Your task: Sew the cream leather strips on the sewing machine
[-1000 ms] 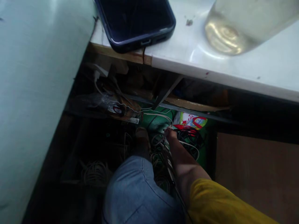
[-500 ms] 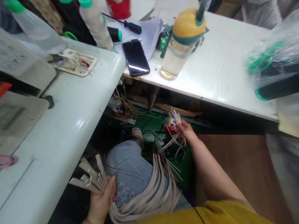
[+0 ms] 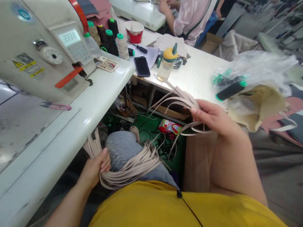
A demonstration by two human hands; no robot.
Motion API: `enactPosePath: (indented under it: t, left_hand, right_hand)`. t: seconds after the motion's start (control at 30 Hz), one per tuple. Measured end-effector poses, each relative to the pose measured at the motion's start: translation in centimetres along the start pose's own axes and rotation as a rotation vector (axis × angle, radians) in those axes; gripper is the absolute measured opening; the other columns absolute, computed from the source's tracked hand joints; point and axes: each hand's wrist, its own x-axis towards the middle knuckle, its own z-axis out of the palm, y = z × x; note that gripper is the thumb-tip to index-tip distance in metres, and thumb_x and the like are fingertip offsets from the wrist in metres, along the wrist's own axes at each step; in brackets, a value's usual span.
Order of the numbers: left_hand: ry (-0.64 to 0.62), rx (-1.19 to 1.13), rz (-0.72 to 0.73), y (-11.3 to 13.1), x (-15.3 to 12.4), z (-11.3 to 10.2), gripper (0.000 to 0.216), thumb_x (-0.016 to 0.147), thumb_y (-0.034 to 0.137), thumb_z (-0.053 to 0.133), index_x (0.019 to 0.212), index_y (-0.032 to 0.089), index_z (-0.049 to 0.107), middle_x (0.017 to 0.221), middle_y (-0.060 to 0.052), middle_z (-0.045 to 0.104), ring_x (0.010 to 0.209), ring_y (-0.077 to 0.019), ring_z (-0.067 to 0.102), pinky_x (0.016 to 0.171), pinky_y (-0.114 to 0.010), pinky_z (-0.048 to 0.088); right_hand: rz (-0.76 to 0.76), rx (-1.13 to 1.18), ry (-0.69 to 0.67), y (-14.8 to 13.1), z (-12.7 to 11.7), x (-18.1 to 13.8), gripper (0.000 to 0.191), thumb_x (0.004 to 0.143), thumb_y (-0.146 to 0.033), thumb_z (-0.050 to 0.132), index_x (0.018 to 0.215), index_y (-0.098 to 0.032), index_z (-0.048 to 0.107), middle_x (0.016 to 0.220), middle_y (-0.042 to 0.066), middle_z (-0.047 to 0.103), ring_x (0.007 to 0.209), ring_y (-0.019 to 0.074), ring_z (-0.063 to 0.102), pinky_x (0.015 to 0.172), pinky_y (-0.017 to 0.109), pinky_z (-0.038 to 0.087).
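Strip bundle (image 3: 136,165): pale flat strips in a slack curve over the denim thigh (image 3: 120,141), one end poking up just beside the front edge of the sewing bench (image 3: 106,91)
Left hand (image 3: 98,163): curled round the bundle below that end; were the grip to slacken, I judge the strips could slide off the thigh to the green floor (image 3: 147,136)
Right hand (image 3: 209,115): thumb and fingers pinching a smaller bunch (image 3: 186,98), its ends fanned toward the front edge of the side bench (image 3: 197,71), loops dangling below; I cannot tell whether these run back into the bundle
Loops: several cross in my view, so a hard pull apart might knot them
Black cables (image 3: 165,150): on the floor under the dangling strips; a low loop could snag there
Bottle (image 3: 165,67): upright near the side bench's front edge, beside the phone (image 3: 142,66); a strip hooking it, I think, could tip it
Pink snips (image 3: 58,106): on the sewing bench, below the machine (image 3: 44,34); strips dragged across could catch
Black spool (image 3: 230,90): on its side toward the side bench's right end; a forearm bump might roll it
Pink sleeve (image 3: 187,19): a co-worker's, beyond the side bench's far edge
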Motion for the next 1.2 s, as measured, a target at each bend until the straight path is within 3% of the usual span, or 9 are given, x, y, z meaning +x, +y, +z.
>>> enactPosePath:
  t: [0.17, 0.3, 0.47, 0.57, 0.77, 0.87, 0.97, 1.07, 1.2]
  left_hand:
    - [-0.203, -0.14, 0.063, 4.0, -4.3, 1.9, 0.054, 0.092, 0.048, 0.065, 0.056, 0.018, 0.036, 0.046, 0.007, 0.03, 0.037, -0.0068, 0.026, 0.042, -0.021, 0.036]
    - [-0.391, -0.202, 0.193, 7.7, -7.7, 3.4, 0.056, 0.087, 0.054, 0.068, 0.056, 0.019, 0.038, 0.044, 0.006, 0.03, 0.035, -0.008, 0.031, 0.039, -0.022, 0.041]
    - [-0.631, -0.37, 0.371, 11.2, -9.5, 4.7, 0.053, 0.093, 0.049, 0.063, 0.057, 0.019, 0.038, 0.04, 0.01, 0.023, 0.027, -0.0047, 0.019, 0.031, -0.018, 0.034]
    - [-0.504, -0.34, 0.318, 11.1, -9.0, 6.1, 0.048, 0.092, 0.046, 0.065, 0.06, 0.017, 0.045, 0.046, 0.007, 0.034, 0.034, -0.0043, 0.026, 0.037, -0.017, 0.038]
    - [-0.33, -0.353, 0.234, 8.6, -6.9, 9.3, 0.033, 0.081, 0.041, 0.079, 0.08, 0.014, 0.06, 0.059, 0.005, 0.052, 0.034, 0.0, 0.023, 0.036, -0.015, 0.03]
    - [-0.377, -0.357, 0.169, 8.1, -6.6, 10.1, 0.038, 0.08, 0.037, 0.079, 0.106, 0.012, 0.066, 0.079, -0.005, 0.066, 0.036, 0.0011, 0.024, 0.036, -0.016, 0.028]
    - [-0.392, -0.421, 0.131, 8.3, -6.6, 10.6, 0.044, 0.081, 0.038, 0.078, 0.115, 0.012, 0.066, 0.105, -0.014, 0.068, 0.038, 0.0024, 0.025, 0.038, -0.017, 0.029]
    - [-0.344, -0.552, 0.203, 8.7, -6.6, 10.8, 0.047, 0.079, 0.044, 0.082, 0.11, 0.012, 0.068, 0.091, -0.008, 0.066, 0.039, 0.0021, 0.025, 0.04, -0.017, 0.03]
    - [-0.238, -0.657, 0.29, 9.1, -6.1, 10.5, 0.046, 0.078, 0.043, 0.083, 0.107, 0.011, 0.07, 0.088, -0.006, 0.066, 0.039, 0.003, 0.025, 0.041, -0.015, 0.03]
  right_hand:
    - [-0.215, -0.253, 0.34, -7.8, -3.6, -0.9, 0.025, 0.093, -0.045, 0.058, 0.079, -0.026, 0.064, 0.068, -0.003, 0.05, 0.059, 0.0082, 0.048, 0.056, 0.029, 0.034]
    - [-0.374, -0.122, 0.482, -11.3, -4.0, -1.0, 0.019, 0.096, -0.037, 0.054, 0.097, -0.031, 0.072, 0.066, -0.004, 0.048, 0.057, 0.0067, 0.047, 0.062, 0.035, 0.039]
    - [-0.279, 0.27, 0.219, -11.2, -0.8, -0.9, 0.024, 0.09, -0.046, 0.066, 0.105, -0.027, 0.069, 0.059, -0.005, 0.049, 0.047, 0.0096, 0.042, 0.052, 0.03, 0.045]
    - [-0.16, 0.525, 0.054, -9.9, 2.6, -0.7, 0.022, 0.089, -0.042, 0.068, 0.102, -0.024, 0.066, 0.061, -0.006, 0.052, 0.043, 0.0069, 0.042, 0.045, 0.024, 0.045]
    - [-0.031, 0.842, -0.087, -8.8, 8.3, -0.9, 0.025, 0.091, -0.036, 0.066, 0.113, -0.024, 0.062, 0.061, -0.009, 0.05, 0.041, 0.0029, 0.034, 0.054, 0.023, 0.052]
    - [-0.014, 0.863, -0.17, -8.5, 9.9, -1.7, 0.028, 0.091, -0.037, 0.066, 0.116, -0.024, 0.062, 0.061, -0.008, 0.051, 0.042, 0.0036, 0.037, 0.055, 0.023, 0.051]
    - [-0.026, 0.795, -0.283, -8.0, 10.9, -2.5, 0.026, 0.09, -0.041, 0.067, 0.108, -0.021, 0.064, 0.06, -0.007, 0.051, 0.044, 0.0057, 0.042, 0.055, 0.025, 0.049]
    - [-0.029, 0.657, -0.436, -7.6, 11.4, -3.1, 0.027, 0.09, -0.045, 0.066, 0.094, -0.019, 0.065, 0.059, -0.004, 0.054, 0.047, 0.0077, 0.044, 0.052, 0.025, 0.045]
    - [0.023, 0.501, -0.537, -6.8, 11.7, -3.8, 0.031, 0.09, -0.047, 0.065, 0.101, -0.018, 0.066, 0.065, 0.0, 0.061, 0.051, 0.0085, 0.044, 0.047, 0.022, 0.036]
